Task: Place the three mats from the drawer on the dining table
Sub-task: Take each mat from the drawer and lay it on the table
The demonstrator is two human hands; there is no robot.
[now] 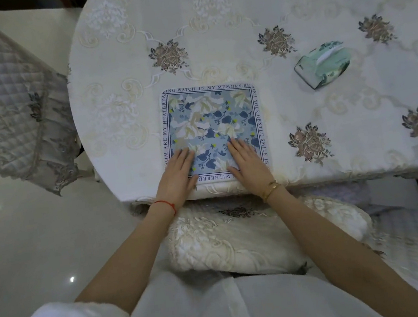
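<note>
Blue floral square mat (212, 121), bordered with printed lettering, lies flat at the tabletop's (289, 3) near edge; left hand (178, 171) and right hand (248, 162) press it open-palmed, grasping nothing.

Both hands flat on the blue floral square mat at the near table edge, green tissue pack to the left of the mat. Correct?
Not quite. In the head view the green tissue pack lies to the right of the blue floral square mat, farther in on the table. The rest holds: left hand and right hand rest flat on the mat at the near table edge.
</note>
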